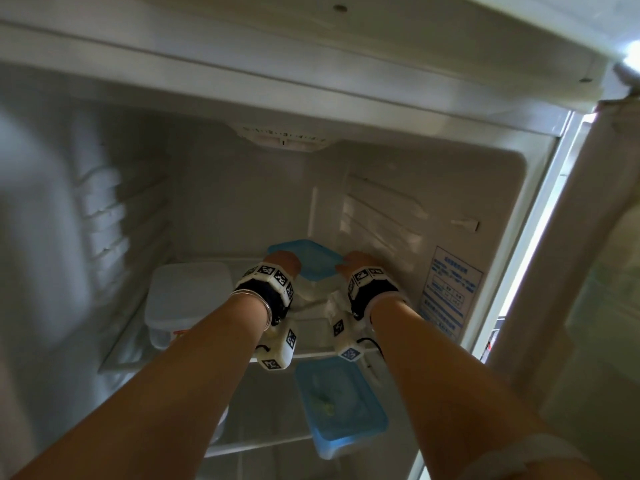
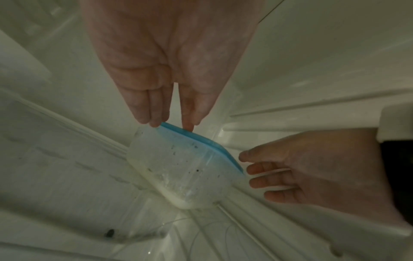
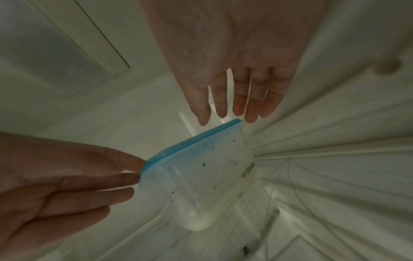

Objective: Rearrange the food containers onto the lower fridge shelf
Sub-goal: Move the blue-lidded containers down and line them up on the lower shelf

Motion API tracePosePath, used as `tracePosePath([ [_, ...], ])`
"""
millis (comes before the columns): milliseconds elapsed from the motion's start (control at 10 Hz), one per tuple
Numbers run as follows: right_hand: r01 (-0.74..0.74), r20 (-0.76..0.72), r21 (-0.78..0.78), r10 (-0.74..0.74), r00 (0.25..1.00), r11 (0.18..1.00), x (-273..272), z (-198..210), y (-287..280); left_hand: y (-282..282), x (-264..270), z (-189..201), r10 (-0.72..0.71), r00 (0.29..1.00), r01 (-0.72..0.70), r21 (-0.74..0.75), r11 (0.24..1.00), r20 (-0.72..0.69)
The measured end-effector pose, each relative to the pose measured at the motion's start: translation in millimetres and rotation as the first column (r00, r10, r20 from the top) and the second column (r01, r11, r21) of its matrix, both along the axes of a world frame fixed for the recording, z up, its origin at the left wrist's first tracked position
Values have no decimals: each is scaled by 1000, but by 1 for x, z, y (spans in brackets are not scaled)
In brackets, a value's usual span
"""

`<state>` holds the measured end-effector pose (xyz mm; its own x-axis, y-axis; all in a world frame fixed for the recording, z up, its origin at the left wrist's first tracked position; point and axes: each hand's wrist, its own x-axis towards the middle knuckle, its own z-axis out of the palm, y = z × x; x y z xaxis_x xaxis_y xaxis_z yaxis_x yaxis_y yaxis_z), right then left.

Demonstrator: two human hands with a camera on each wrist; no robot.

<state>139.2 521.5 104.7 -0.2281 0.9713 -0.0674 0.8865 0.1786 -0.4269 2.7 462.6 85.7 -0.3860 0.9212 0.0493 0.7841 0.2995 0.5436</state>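
Blue-lidded container [image 1: 309,263], clear-walled with dark specks inside, sits on the upper glass shelf [image 1: 221,355] of the open fridge, toward the back right, at about 12 o'clock from the two wrists. The left hand [image 1: 284,261] is at its 9 o'clock side and the right hand [image 1: 354,261] at its 3 o'clock side. In the left wrist view the left fingers [image 2: 154,113] are straight, their tips touching the lid's edge and the rim below it; the right fingers [image 2: 268,176] are also extended and just reach the lid's near corner. The right wrist view shows the same: right fingertips [image 3: 250,113] straight at one lid corner, left fingertips [image 3: 125,176] at the other. Neither hand is curled around the tub; whether the fingers press firmly cannot be told.

At 9 o'clock from the hands, on the same shelf, stands a white-lidded container [image 1: 188,296]. At 6 o'clock, on the lower shelf [image 1: 259,441], lies a second blue-lidded tub [image 1: 341,407] with something green in it. A blue printed label [image 1: 450,292] is on the fridge's right wall at 3 o'clock.
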Motion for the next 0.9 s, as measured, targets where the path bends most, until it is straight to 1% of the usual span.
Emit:
tracePosePath([
  [200,31,-157,-79,-43,987,996,0,-11,17,9,2,-1,25,999,-25,-16,1000,-25],
  [300,16,-168,-95,-32,985,995,-3,-10,23,14,0,-1,36,999,-36,-23,999,-15],
  [400,20,-127,-84,-31,991,996,-11,-13,31,19,-2,-2,63,998,-63,-51,997,13],
  [500,48,-140,-76,-58,989,996,-14,-12,29,15,1,2,91,994,-88,-55,995,56],
  [600,80,-157,-71,-90,983,994,-12,-12,24,5,6,3,105,992,-99,-92,991,63],
  [700,76,-143,-66,-85,986,995,-8,-12,11,-1,6,-5,150,987,-146,-67,987,64],
  [800,83,-158,-70,-94,983,994,-5,-14,-3,-17,11,-7,120,993,-120,-22,993,-5],
  [900,106,-185,-88,-121,975,990,0,-11,-21,-31,19,-7,144,989,-144,-7,990,-33],
])
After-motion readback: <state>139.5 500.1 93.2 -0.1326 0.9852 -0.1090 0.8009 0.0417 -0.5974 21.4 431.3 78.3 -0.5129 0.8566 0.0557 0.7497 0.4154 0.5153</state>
